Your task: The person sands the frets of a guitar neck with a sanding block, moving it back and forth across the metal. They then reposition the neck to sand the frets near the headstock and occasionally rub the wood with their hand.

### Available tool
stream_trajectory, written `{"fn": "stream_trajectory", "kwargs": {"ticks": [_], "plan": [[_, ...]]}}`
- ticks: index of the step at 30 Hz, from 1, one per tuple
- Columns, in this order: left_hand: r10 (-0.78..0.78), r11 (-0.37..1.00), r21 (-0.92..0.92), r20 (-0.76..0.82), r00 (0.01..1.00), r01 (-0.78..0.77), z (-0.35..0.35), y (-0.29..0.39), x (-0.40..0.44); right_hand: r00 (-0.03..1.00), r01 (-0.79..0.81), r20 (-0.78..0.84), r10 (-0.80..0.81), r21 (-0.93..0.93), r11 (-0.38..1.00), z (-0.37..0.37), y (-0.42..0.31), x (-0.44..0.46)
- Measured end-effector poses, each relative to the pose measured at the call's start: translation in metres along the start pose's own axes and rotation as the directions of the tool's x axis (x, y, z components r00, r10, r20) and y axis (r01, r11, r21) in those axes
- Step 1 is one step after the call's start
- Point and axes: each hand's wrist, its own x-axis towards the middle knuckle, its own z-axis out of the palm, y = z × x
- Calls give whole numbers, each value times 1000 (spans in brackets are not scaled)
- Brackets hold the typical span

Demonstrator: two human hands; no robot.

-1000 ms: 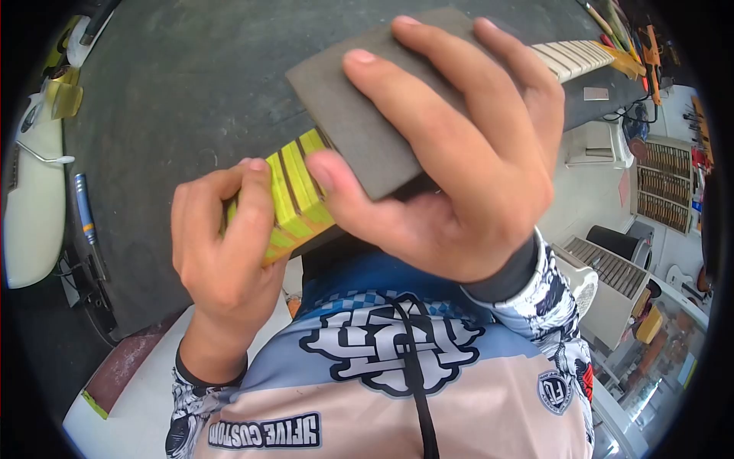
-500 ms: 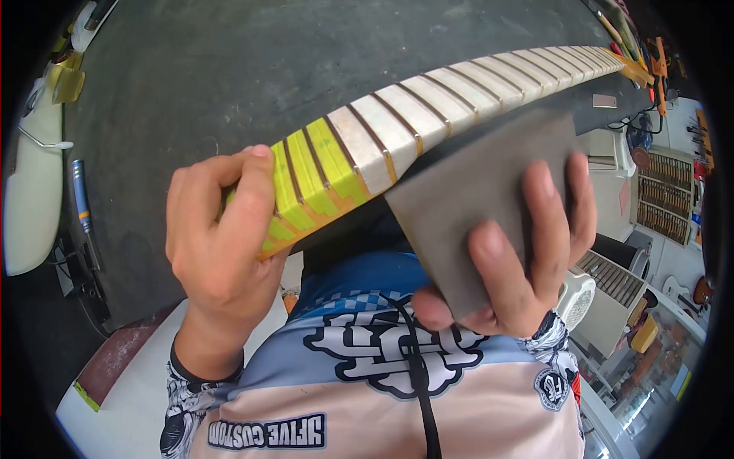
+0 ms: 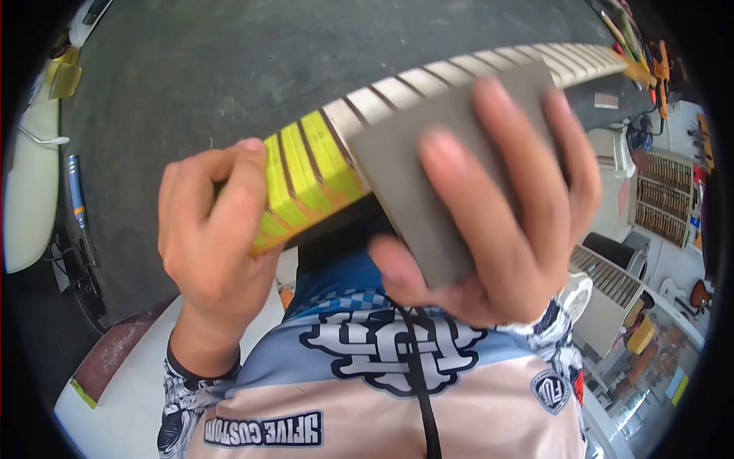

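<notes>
My left hand (image 3: 210,222) grips the near-left end of a guitar neck (image 3: 310,164), fingers wrapped over its edge. Dark fret lines cross the neck; yellow-green tape covers the frets at this end, and whitish strips lie between the others. In my right hand (image 3: 512,222) is a flat grey sanding pad (image 3: 401,191), thumb at its lower edge and fingers spread over its face. The pad lies against or very near the neck's side edge and hides part of the middle frets; contact is hard to make out. The neck slants up to the right.
A dark work mat (image 3: 229,69) lies under the neck. To the left are a blue-handled screwdriver (image 3: 77,191) and a pale curved panel (image 3: 34,183). Tools, including an orange one (image 3: 660,69), crowd the far right. Racks of files (image 3: 665,195) stand beyond.
My right hand has moved the grey pad up and to the left, over the neck's side edge, covering frets seen before. The neck and my left hand have shifted slightly left.
</notes>
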Motion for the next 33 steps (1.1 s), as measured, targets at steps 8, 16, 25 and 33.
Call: {"fn": "stream_trajectory", "kwargs": {"ticks": [8,16,25,33], "plan": [[-6,1000,-2,-12,1000,6,1,0,2,993,-97,71,97,6,995,-19,-13,-9],[-7,1000,-1,5,1000,7,-1,1,4,996,-94,-24,91,-105,990,-33,-25,-46],[-14,1000,-15,3,1000,14,-1,2,5,999,-48,-15,48,-44,998,-6,-6,-12],[43,999,31,-65,997,-41,4,0,9,999,1,-52,0,22,1000,11,10,13]]}}
